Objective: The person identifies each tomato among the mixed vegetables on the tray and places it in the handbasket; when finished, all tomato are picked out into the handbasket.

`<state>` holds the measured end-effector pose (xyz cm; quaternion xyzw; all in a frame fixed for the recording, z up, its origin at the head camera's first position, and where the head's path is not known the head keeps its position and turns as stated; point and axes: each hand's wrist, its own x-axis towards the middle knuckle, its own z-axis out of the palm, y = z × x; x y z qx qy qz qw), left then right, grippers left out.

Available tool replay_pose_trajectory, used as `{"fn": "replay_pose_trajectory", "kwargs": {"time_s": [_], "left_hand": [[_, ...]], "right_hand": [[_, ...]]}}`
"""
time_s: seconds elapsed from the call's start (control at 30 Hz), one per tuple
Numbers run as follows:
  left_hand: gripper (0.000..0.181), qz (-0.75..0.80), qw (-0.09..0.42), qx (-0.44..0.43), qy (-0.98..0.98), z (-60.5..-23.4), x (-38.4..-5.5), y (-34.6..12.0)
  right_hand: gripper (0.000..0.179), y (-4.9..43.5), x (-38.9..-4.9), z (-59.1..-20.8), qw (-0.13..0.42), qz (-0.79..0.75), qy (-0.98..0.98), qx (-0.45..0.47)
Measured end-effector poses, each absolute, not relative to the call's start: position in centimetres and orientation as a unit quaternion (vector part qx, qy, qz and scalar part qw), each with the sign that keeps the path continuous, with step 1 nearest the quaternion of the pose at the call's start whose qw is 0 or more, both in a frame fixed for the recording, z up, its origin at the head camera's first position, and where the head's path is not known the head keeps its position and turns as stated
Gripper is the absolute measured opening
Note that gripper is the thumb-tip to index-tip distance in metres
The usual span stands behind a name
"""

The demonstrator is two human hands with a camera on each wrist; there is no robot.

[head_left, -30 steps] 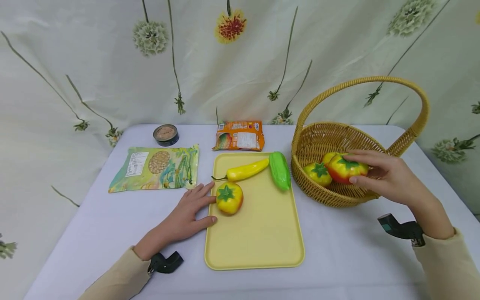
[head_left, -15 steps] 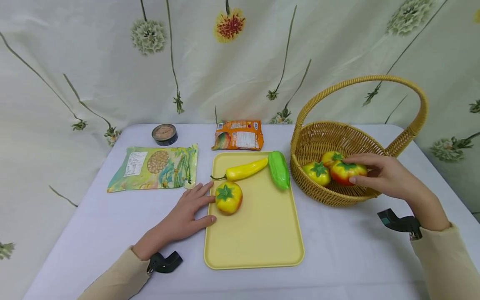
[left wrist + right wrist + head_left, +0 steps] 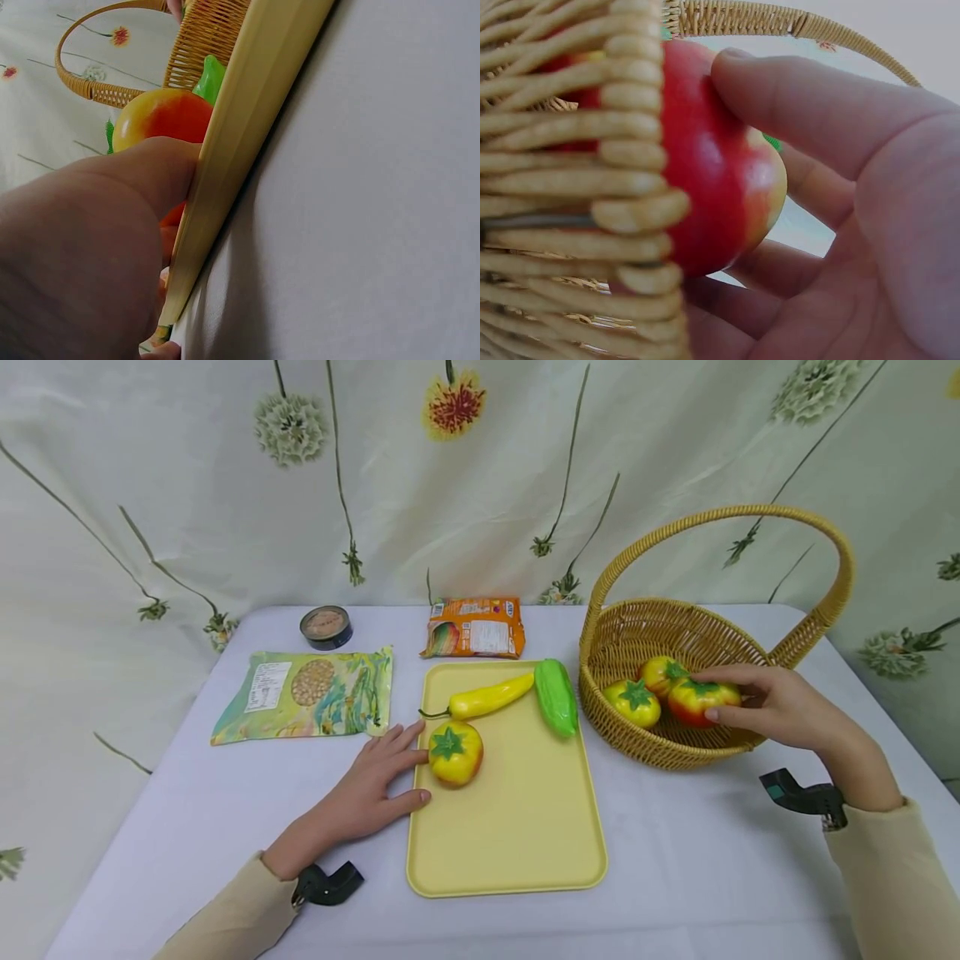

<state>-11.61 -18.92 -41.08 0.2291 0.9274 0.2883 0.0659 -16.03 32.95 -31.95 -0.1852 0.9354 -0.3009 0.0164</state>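
My right hand reaches over the near right rim of the wicker basket. Its thumb and fingers hold a red-and-yellow tomato with a green star-shaped top, low inside the basket. In the right wrist view the thumb presses the red side of this tomato, and the fingers curve behind it. Two yellower tomatoes, one at front left and one behind, lie beside it. My left hand rests with spread fingers at the left edge of the yellow tray, fingertips near another tomato.
On the tray lie a yellow chili pepper and a green pepper. Behind it is an orange snack packet. A green-yellow bag and a small round can sit at the back left. The basket's handle arches high.
My right hand has lowered the tomato into the basket and shifted it slightly right, so the tomato behind shows more. The left hand stays on the tray edge.
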Motion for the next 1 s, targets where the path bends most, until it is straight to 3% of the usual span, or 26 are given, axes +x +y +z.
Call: {"fn": "replay_pose_trajectory", "kwargs": {"time_s": [0.37,1.0], "left_hand": [[0.052,0.288,0.069,0.228,0.928,-41.1,-11.7,-18.9],[0.052,0.289,0.067,0.228,0.927,-40.9,-11.6,-18.8]], "right_hand": [[0.044,32.1,-16.7,-33.1,-0.03,-0.293,0.938,-0.184],[0.043,31.3,-17.1,-33.7,-0.03,-0.275,0.945,-0.177]]}}
